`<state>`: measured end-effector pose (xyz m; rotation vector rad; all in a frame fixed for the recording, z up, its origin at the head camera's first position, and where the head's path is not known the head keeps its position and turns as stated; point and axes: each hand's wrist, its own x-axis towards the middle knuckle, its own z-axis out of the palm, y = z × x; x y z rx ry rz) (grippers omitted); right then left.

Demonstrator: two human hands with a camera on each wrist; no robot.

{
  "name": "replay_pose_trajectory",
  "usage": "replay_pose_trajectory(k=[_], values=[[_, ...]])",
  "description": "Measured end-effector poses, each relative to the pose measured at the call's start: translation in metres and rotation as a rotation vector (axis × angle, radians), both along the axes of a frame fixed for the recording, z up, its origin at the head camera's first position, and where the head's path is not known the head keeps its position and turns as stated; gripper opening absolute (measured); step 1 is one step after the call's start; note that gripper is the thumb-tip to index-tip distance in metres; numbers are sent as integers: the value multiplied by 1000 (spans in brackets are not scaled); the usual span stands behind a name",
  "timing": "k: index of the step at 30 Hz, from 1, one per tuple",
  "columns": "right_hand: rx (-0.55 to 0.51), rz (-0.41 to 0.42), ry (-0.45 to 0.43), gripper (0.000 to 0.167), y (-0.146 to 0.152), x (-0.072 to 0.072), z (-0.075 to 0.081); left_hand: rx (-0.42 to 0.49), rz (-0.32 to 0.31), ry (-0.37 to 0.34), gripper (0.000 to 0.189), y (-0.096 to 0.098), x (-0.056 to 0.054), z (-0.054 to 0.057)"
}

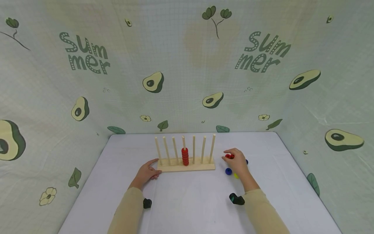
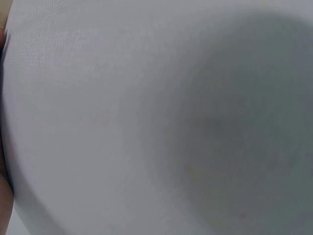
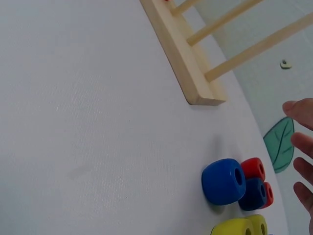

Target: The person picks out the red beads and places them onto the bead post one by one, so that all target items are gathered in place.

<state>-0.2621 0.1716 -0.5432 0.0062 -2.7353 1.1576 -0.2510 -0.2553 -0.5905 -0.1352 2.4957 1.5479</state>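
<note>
A light wooden peg stand [image 1: 187, 168] with a row of upright pegs stands on the table. Red beads [image 1: 185, 157] are stacked on its middle peg. My left hand [image 1: 144, 174] holds the stand's left end, index finger at the back edge and thumb at the front. To the right of the stand, my right hand [image 1: 237, 161] hovers over loose beads, its fingers apart and nothing between them. Near it lie red beads [image 1: 228, 156], a blue bead [image 3: 220, 182] and yellow beads [image 3: 232, 227]. The left wrist view shows only a sliver of hand at its left edge.
A white cloth covers the table [image 1: 190, 201]. Behind and at both sides hangs a pale curtain [image 1: 181, 55] printed with avocados, leaves and lettering. Dark wrist devices [image 1: 236, 199] sit by both sleeves.
</note>
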Motion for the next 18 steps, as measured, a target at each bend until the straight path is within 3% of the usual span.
replay_pose_trajectory(k=[18], values=[[54, -8, -83, 33, 9, -10, -19, -6, 0, -1, 71, 0, -1, -2]])
